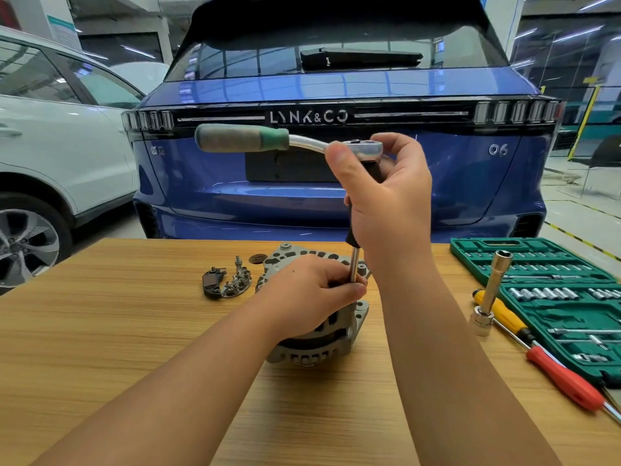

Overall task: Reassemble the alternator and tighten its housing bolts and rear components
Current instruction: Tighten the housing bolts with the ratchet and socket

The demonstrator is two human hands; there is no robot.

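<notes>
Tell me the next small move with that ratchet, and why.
Probably swing the ratchet handle to turn the bolt: the right hand holds its head atop the upright extension, whose lower end the left hand steadies on the alternator.

Matt cast-metal alternator (331, 334) on a wood-grain table (134, 331).

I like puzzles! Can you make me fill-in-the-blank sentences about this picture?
1. The right hand holds the ratchet with the ____ handle.
2. The left hand rests on the ____.
3. The car behind the table is ____.

Missing words: green; alternator; blue.
</notes>
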